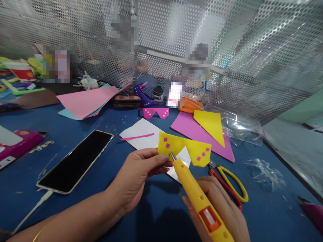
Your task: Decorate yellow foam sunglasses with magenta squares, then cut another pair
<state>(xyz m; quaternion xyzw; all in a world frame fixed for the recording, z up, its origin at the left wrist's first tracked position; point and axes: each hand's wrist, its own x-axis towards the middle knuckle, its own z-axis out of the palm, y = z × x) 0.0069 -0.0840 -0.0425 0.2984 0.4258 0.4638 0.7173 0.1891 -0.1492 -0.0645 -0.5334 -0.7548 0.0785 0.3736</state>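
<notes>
Between thumb and fingers, my left hand [141, 171] pinches the left end of a yellow foam glasses-shaped cutout [184, 144], which carries small pink squares on both sides. My right hand [222, 208] is wrapped around a yellow hot glue gun [191, 185] with an orange switch. Its metal tip points at the cutout's lower left part, close to my left thumb; whether it touches is hard to tell. Behind the cutout lies a white sheet [141, 131] with a thin pink strip [138, 136] on it. Scissors [232, 185] with red and yellow handles lie beside my right hand.
A phone [75, 161] on a cable lies at left. Farther back are a pink glasses cutout [155, 113], a purple shoe-shaped piece [143, 95], pink foam sheets [88, 99], a yellow piece [212, 124] and clear plastic [242, 126]. A perforated metal screen [166, 27] closes off the back.
</notes>
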